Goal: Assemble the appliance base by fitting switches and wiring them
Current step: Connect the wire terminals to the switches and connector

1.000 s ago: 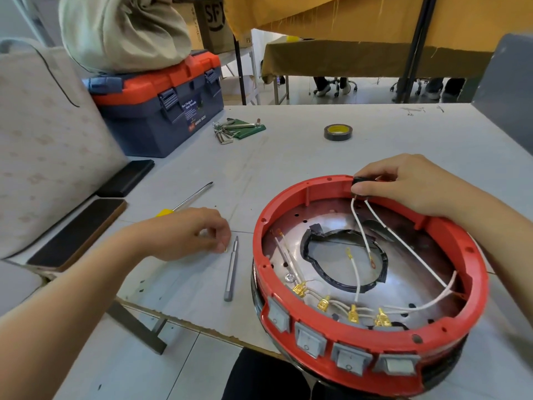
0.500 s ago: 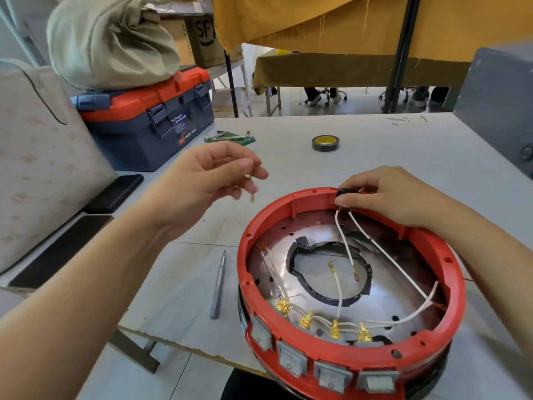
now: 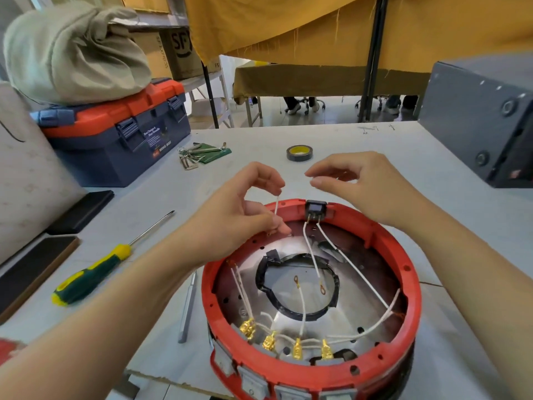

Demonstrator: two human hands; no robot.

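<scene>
The round red appliance base [image 3: 409,284] lies open side up at the table's near edge. A black switch [image 3: 315,208] sits in its far rim, with two white wires [image 3: 313,255] running down from it. Several grey switches [image 3: 252,382] line the near rim, with gold terminals [image 3: 297,349] behind them. My left hand [image 3: 242,209] hovers over the far left rim and pinches a short white wire [image 3: 276,204] that hangs straight down. My right hand [image 3: 363,186] floats above the black switch with loosely bent fingers, touching nothing.
A yellow-green screwdriver [image 3: 92,272] and a grey metal tool [image 3: 187,307] lie left of the base. Farther back are a tape roll [image 3: 299,153], hex keys [image 3: 202,155] and a blue-orange toolbox [image 3: 115,140]. A grey metal box [image 3: 484,119] stands at the right.
My right hand let go of the black switch and lifted off the rim. My left hand came from the table over to the far left rim, holding up a white wire.
</scene>
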